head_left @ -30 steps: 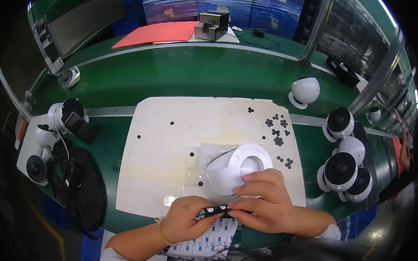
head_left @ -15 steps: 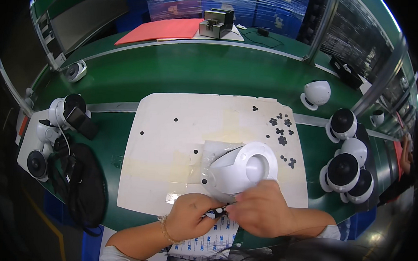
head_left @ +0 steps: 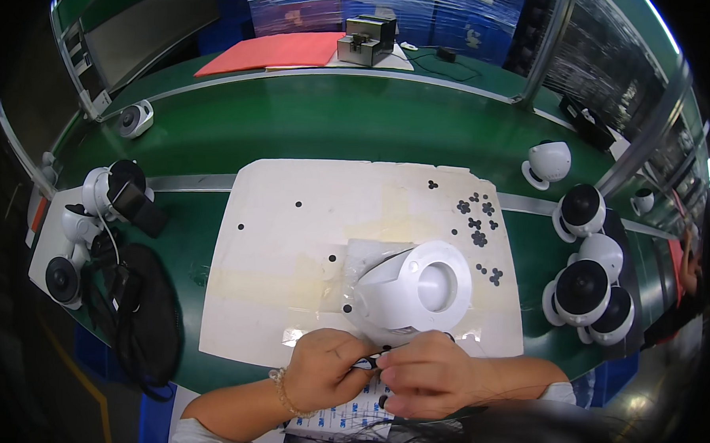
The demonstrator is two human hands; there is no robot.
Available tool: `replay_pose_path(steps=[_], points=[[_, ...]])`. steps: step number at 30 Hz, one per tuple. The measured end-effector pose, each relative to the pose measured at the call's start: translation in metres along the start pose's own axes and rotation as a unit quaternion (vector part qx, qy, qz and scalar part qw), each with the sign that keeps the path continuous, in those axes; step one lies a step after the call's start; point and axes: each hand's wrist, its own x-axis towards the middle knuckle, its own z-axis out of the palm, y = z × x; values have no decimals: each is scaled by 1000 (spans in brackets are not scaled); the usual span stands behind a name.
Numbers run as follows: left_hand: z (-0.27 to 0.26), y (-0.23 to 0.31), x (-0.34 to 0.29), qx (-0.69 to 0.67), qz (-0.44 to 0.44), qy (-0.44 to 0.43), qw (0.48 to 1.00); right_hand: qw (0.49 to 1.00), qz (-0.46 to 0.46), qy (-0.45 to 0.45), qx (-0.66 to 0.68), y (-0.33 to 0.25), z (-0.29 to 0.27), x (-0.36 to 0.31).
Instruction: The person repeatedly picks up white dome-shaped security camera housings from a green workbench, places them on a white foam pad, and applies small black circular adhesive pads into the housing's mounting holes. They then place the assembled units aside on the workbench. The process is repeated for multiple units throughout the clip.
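My left hand (head_left: 329, 371) is closed on a small black piece with white and blue spots (head_left: 365, 363), over the near edge of the board. Against that piece, my right hand (head_left: 423, 375) is closed with its fingertips pinched; whatever lies between them is too small to make out. Below the right fingers shows a small black round bit (head_left: 383, 401). A printed white sheet (head_left: 338, 419) lies under the hands. Just beyond them, a white rounded housing with a ring-shaped base (head_left: 403, 291) lies tilted on a clear-wrapped pad (head_left: 353, 261).
Black dots and dot clusters (head_left: 479, 238) sit on the white board (head_left: 272, 297). White cameras with black fronts (head_left: 582, 293) are grouped at right. More cameras (head_left: 63, 278), cables and a black bag (head_left: 149, 315) lie left. Behind runs a green belt (head_left: 336, 118) carrying separate cameras (head_left: 549, 161).
My right hand has moved slightly down and left, nearer my left hand. The cameras on the green belt have shifted a little to the right. The white housing has not moved.
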Motion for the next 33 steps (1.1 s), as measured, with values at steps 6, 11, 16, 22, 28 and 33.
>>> replay_pose_path(steps=[6, 11, 16, 22, 28, 33], points=[[-1, 3, 4, 28, 14, 1, 1000, 998, 26, 16, -60, -6, 2, -3], [3, 2, 4, 40, 39, 19, 998, 998, 8, 15, -59, -8, -3, 1], [7, 18, 11, 104, 59, 115, 986, 997, 50, 9, 55, 0, -27, 2], [5, 7, 10, 165, 68, -13, 984, 939, 265, 192, 111, 45, -59, 0], [2, 6, 8, 158, 59, -30, 985, 918, 325, 137, 179, 55, -58, -8], [1, 6, 5, 163, 60, -40, 984, 914, 343, 131, 173, 52, -58, -8]])
